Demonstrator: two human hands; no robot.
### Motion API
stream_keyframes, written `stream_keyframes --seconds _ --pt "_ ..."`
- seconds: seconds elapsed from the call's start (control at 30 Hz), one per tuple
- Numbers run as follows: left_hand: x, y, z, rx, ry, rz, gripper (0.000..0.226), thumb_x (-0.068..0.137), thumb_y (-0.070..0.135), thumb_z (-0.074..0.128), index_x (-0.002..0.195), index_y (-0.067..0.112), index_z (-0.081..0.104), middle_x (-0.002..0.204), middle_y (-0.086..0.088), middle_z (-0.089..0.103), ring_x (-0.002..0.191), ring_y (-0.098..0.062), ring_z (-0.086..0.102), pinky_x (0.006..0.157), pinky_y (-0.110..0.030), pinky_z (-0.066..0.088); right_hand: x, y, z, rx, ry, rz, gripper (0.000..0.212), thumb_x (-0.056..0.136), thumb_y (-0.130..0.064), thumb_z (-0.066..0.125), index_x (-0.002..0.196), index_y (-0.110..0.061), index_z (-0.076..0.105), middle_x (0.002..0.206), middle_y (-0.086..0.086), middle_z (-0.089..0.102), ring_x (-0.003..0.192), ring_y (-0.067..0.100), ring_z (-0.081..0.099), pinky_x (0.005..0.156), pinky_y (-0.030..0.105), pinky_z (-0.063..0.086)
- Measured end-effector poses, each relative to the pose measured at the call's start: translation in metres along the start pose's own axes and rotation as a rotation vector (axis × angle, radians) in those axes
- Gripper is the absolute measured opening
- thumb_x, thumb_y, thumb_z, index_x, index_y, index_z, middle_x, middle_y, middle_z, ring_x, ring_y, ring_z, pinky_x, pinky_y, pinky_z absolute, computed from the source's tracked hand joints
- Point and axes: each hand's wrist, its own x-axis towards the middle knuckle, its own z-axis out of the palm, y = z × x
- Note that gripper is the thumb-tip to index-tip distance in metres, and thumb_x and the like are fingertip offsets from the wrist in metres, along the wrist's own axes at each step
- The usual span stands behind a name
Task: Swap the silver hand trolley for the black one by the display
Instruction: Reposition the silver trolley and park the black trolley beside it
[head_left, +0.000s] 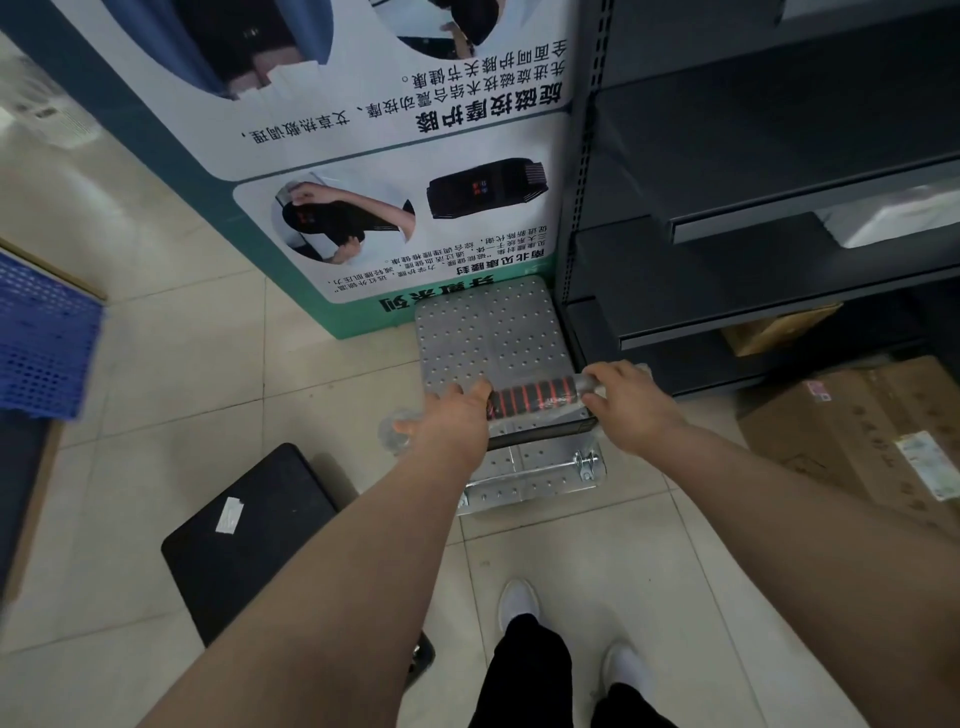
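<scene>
a view from a head-worn camera looks down at two bare forearms reaching forward over a pale tiled floor (182, 374). both hands are closed around the handle (537, 399) of a silver hand trolley (493, 332). the left hand (452, 415) wraps the left end of the bar, fingers curled over it, with crumpled clear plastic wrap (395, 434) showing at that end. the right hand (631, 402) grips the right end of the bar, fingers folded over the top. between the hands the handle shows a black foam grip with red rings.

the silver hand trolley stands on the floor straight ahead of the person. its flat metal platform is studded with small raised dots, and its far edge touches the base of a tall display board (395, 156). the board has a teal border, printed chinese text and photos of a black waist support. the trolley's right edge sits just beside the bottom of a dark grey metal shelf unit (753, 208), so it fills the corner between board and shelves.

a black hand trolley (244, 530) lies low on the floor at lower left, under the left forearm, with a small white label on its platform. a blue plastic crate (41, 343) is at the left edge. cardboard boxes (857, 431) sit on the floor at the right. the person's white shoes (519, 603) and dark trousers show at the bottom edge.
</scene>
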Motion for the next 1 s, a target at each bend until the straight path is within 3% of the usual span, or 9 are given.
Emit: stream_keyframes --seconds 0.2,0.4,0.6,0.73,0.87,1.0 --pt "-0.029 0.004 0.011 0.011 0.082 0.008 0.041 0.091 0.010 0.050 0.128 0.022 0.039 0.123 -0.011 0.049 0.113 -0.031 0.046 0.094 -0.054 0.042 -0.031 0.005 -0.006 -0.078 -0.079 -0.074 0.050 0.094 -0.035 0.048 0.141 -0.022 0.033 0.147 0.009 0.034 0.140 0.030 0.024 0.110 0.046 0.029" --pt "-0.081 0.017 0.008 -0.023 0.177 0.013 0.050 0.089 0.004 0.053 0.136 0.014 0.040 0.132 -0.013 0.047 0.117 -0.031 0.049 0.096 -0.041 0.042 -0.080 -0.001 -0.016 -0.151 -0.095 -0.211 0.048 0.092 -0.036 0.048 0.136 -0.018 0.040 0.142 0.007 0.042 0.122 0.028 0.045 0.102 0.043 0.038" --pt "-0.149 0.015 0.028 -0.094 0.132 -0.068 0.049 0.092 0.001 0.047 0.140 0.002 0.037 0.138 -0.020 0.044 0.123 -0.034 0.048 0.101 -0.041 0.041 -0.118 -0.018 -0.004 -0.213 -0.189 -0.363 0.047 0.094 -0.036 0.047 0.135 -0.013 0.043 0.140 0.010 0.043 0.124 0.030 0.043 0.103 0.047 0.038" --pt "-0.199 -0.017 0.048 -0.081 0.048 -0.160 0.043 0.096 0.013 0.049 0.137 0.003 0.040 0.138 -0.018 0.045 0.124 -0.032 0.047 0.098 -0.039 0.040 -0.140 -0.048 0.020 -0.300 -0.302 -0.468 0.040 0.095 -0.032 0.044 0.128 -0.011 0.048 0.131 0.014 0.049 0.117 0.031 0.047 0.095 0.041 0.043" --pt "-0.252 -0.071 0.062 -0.094 0.045 -0.331 0.034 0.098 0.019 0.047 0.127 0.001 0.046 0.133 -0.019 0.049 0.123 -0.034 0.048 0.096 -0.039 0.041 -0.169 -0.091 0.052 -0.383 -0.382 -0.628 0.047 0.097 -0.028 0.040 0.139 -0.009 0.037 0.134 0.018 0.049 0.122 0.034 0.045 0.099 0.043 0.041" --pt "-0.308 -0.131 0.079 -0.133 0.082 -0.477 0.034 0.097 0.024 0.047 0.124 0.003 0.048 0.129 -0.016 0.050 0.119 -0.033 0.049 0.092 -0.040 0.041 -0.199 -0.137 0.088 -0.365 -0.400 -0.714 0.046 0.096 -0.032 0.042 0.136 -0.009 0.041 0.137 0.016 0.046 0.123 0.032 0.045 0.100 0.041 0.041"
